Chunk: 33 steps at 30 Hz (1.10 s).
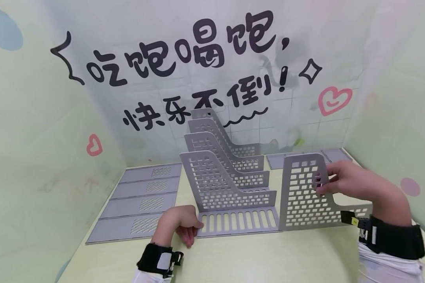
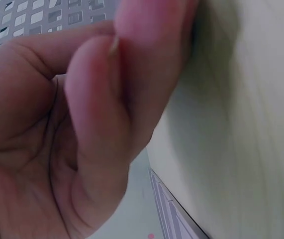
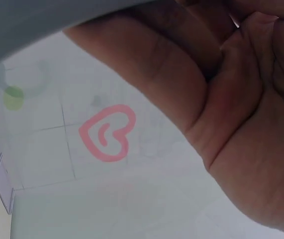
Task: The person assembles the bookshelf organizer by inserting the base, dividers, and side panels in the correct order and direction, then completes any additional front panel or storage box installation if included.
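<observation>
A grey file rack (image 1: 216,192) stands mid-table in the head view, its several perforated dividers upright in a row, one behind another. At its near end lies a slotted base panel (image 1: 239,221). My left hand (image 1: 184,224) pinches this panel's left front corner; in the left wrist view, curled fingers (image 2: 99,99) hide the contact. My right hand (image 1: 354,182) grips a perforated L-shaped divider (image 1: 302,196) by its tall part. It is upright, beside the base panel's right end. The right wrist view shows my fingers against its grey edge (image 3: 42,30).
Several flat grey panels (image 1: 141,204) lie in a column at the left of the pale table (image 1: 255,259). More flat panels (image 1: 276,161) lie at the back right. Printed cloth walls (image 1: 386,98) enclose the back and both sides.
</observation>
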Tool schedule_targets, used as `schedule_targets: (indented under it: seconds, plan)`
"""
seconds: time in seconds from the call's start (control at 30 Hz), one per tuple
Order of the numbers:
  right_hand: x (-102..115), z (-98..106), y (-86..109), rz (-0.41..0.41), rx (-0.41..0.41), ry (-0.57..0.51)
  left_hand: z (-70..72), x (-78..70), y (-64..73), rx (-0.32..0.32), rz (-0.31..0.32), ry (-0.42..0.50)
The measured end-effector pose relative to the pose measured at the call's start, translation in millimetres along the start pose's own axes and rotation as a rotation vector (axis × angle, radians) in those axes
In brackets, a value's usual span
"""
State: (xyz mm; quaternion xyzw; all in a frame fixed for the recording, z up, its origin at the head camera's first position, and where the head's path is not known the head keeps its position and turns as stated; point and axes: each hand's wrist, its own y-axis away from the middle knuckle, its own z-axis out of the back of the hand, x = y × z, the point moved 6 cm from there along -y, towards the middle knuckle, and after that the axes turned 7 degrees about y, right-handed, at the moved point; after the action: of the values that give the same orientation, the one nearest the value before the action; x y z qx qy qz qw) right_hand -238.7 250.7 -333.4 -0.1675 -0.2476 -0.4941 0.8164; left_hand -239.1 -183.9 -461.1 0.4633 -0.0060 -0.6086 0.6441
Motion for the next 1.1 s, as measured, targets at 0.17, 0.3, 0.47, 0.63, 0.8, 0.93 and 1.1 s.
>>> schedule_targets:
  seconds: [0.17, 0.3, 0.47, 0.63, 0.8, 0.93, 1.1]
  plan:
    - [-1, -2, -1.6, -0.059, 0.033, -0.003, -2.4, 0.2, 0.3, 0.016, 0.018, -0.006]
    - [1, -5, -4.1, -0.093, 0.055, 0.044, -4.9, 1.0, 0.1, 0.025, 0.025, -0.031]
    - [6, -9, -6.4, -0.128, 0.071, 0.078, -7.4, -0.5, -0.2, 0.015, 0.015, -0.069]
    - [23, -19, -12.2, -0.062, 0.118, 0.028, -8.7, -0.8, -2.1, 0.029, 0.040, -0.056]
    - [54, -38, -28.0, 0.029, 0.141, 0.005, -8.6, 0.1, -2.5, 0.040, 0.051, -0.039]
    - [79, -54, -40.4, 0.074, 0.115, 0.022, -8.1, -0.6, -1.9, 0.047, 0.045, -0.030]
    - [107, -74, -48.7, 0.127, 0.123, 0.000, -7.6, -2.2, 0.0, 0.041, 0.027, -0.031]
